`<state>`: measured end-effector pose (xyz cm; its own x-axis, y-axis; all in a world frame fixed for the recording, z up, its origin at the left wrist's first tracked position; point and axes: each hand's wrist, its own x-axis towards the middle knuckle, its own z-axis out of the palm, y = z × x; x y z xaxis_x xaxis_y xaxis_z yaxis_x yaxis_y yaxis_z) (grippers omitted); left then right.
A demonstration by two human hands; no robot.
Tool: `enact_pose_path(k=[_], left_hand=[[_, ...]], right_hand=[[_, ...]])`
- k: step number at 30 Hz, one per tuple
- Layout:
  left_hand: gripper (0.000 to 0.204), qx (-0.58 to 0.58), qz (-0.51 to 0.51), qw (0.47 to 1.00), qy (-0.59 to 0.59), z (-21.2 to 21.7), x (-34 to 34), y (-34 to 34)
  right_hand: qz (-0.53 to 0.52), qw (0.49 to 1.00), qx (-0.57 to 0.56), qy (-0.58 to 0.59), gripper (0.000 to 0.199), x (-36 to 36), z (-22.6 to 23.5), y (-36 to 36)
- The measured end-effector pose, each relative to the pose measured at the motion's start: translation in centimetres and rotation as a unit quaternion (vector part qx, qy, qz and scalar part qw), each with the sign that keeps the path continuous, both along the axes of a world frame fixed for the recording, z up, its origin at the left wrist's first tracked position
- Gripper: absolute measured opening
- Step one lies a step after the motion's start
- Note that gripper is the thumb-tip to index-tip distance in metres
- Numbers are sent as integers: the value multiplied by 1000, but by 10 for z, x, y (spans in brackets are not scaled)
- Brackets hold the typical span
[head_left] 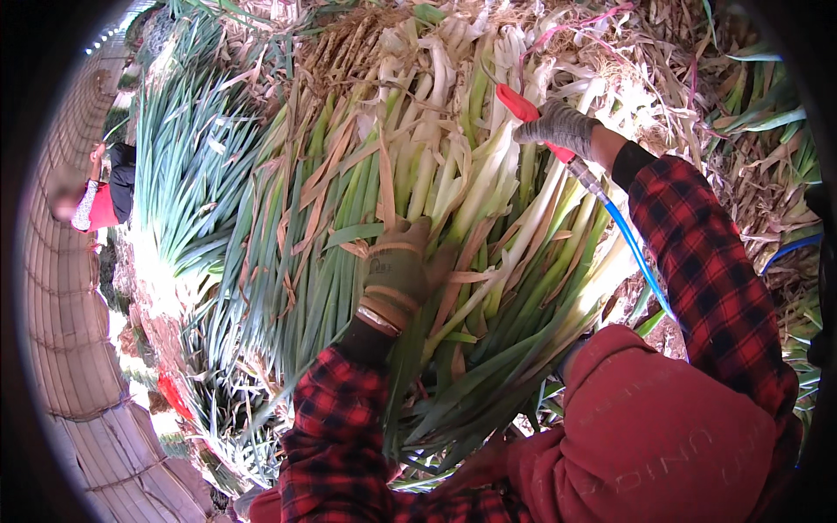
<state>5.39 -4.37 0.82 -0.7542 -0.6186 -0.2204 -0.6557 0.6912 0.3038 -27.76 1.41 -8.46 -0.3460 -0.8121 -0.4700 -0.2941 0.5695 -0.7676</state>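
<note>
Long green onions [488, 192] lie in a thick layer before me, white root ends up and away, green leaves toward me. My left hand [397, 270], in a green-brown glove, is closed over a bunch of stalks at mid-length; its fingertips are partly hidden among the leaves. Farther right, my right hand [562, 129], in a grey glove, is wrapped round a red air blow gun [517, 103]. The gun's thin bent nozzle points away over the white stalks. A metal fitting [586, 177] joins it to a blue hose [641, 253] running back beside my right forearm.
Dry husks and roots [645, 105] lie beyond and to the right. A neat heap of green onions [187, 174] stands at the left. Another person in red [105, 202] is at the far left, by a ribbed wall [74, 349]. Dark red cloth [663, 418] bulges up at lower right.
</note>
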Motion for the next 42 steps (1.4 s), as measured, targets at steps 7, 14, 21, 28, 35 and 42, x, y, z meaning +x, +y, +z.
enact_pose_path(k=[7,14,21,28,35,42], left_hand=[[34,-186,70,957,211,-29,-30,-108],[61,-51,140,975,-163,-25,-70,-169],[55,-112,199,960,-160,-8,-15,-220],[85,-135,227,940,-215,-54,27,-278],[97,-7,291,932,-215,-54,-2,-295],[70,48,222,964,-137,-52,52,-321]], right_hand=[[103,993,-52,24,57,47,13,53],[180,983,-40,-1,59,68,39,62],[175,983,-59,-21,54,72,41,75],[214,975,-44,-49,48,81,66,73],[201,975,-46,-85,51,82,69,72],[211,974,-29,-80,52,88,52,82]])
